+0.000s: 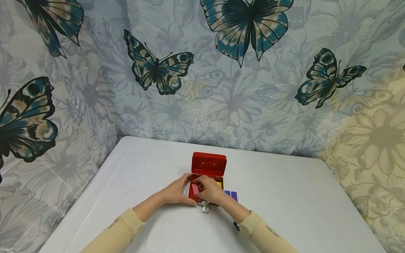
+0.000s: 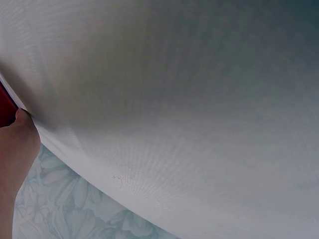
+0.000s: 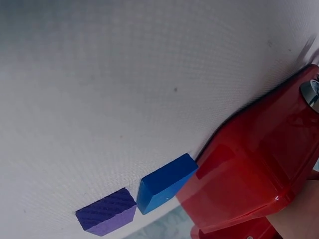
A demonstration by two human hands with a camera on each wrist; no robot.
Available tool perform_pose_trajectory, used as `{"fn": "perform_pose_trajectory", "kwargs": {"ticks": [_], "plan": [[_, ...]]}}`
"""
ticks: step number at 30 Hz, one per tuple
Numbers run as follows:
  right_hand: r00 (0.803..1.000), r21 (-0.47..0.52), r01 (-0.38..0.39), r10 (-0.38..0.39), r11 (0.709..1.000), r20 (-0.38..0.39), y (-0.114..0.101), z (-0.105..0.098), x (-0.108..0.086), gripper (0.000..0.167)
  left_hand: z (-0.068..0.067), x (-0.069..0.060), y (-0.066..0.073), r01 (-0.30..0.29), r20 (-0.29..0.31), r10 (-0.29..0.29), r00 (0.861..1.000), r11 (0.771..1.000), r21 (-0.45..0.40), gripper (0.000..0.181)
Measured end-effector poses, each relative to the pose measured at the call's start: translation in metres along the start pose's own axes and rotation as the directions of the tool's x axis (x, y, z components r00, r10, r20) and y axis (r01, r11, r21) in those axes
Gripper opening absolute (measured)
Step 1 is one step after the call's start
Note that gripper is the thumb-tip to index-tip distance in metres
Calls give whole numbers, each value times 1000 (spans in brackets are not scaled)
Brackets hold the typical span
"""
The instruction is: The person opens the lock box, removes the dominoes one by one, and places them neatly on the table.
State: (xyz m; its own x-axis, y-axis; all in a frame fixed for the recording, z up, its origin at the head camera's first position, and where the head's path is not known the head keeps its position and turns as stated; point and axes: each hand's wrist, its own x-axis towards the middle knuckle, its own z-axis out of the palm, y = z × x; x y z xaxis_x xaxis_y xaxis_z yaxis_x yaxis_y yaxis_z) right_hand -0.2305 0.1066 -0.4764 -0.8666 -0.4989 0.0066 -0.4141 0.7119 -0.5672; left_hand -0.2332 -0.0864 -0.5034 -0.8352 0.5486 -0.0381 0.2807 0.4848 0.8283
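Note:
A red metal box (image 1: 209, 165) stands on the table with its lid raised. My left hand (image 1: 175, 190) holds the box's left side, its thumb near the front corner and its fingers toward the back. In the left wrist view, only part of that hand (image 2: 19, 154) shows beside a sliver of red. Over the open box, my right hand (image 1: 209, 189) pinches a pink block (image 1: 195, 189) at the left inside. A yellow block (image 1: 219, 184) shows inside at the right. The right fingertips are partly hidden.
Right of the box, a blue block (image 3: 167, 183) and a purple block (image 3: 108, 213) lie side by side on the white table (image 1: 284, 196). A silver metal piece (image 1: 205, 207) is at the box's front. Butterfly-patterned cloth (image 1: 234, 105) stands behind the table.

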Motion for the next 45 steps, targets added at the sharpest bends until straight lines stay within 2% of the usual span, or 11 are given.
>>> {"fn": "perform_pose_trajectory", "kwargs": {"ticks": [13, 20, 36, 45], "plan": [[998, -18, 58, -58, 998, -14, 4, 1, -2, 41, 0, -3, 3, 8, 3, -8, 1000, 1000, -7, 103], [997, 9, 72, -71, 997, -35, 7, -1, -5, 41, 0, -2, 3, -12, -2, 12, 1000, 1000, -1, 102], [999, 117, -4, 10, 993, -53, 10, -6, -11, 40, 0, 0, 3, 16, -2, -16, 1000, 1000, 5, 102], [997, 244, -65, 75, 968, -34, 12, -9, -16, 41, 0, -1, 4, 25, -6, -25, 1000, 1000, 4, 102]]}}
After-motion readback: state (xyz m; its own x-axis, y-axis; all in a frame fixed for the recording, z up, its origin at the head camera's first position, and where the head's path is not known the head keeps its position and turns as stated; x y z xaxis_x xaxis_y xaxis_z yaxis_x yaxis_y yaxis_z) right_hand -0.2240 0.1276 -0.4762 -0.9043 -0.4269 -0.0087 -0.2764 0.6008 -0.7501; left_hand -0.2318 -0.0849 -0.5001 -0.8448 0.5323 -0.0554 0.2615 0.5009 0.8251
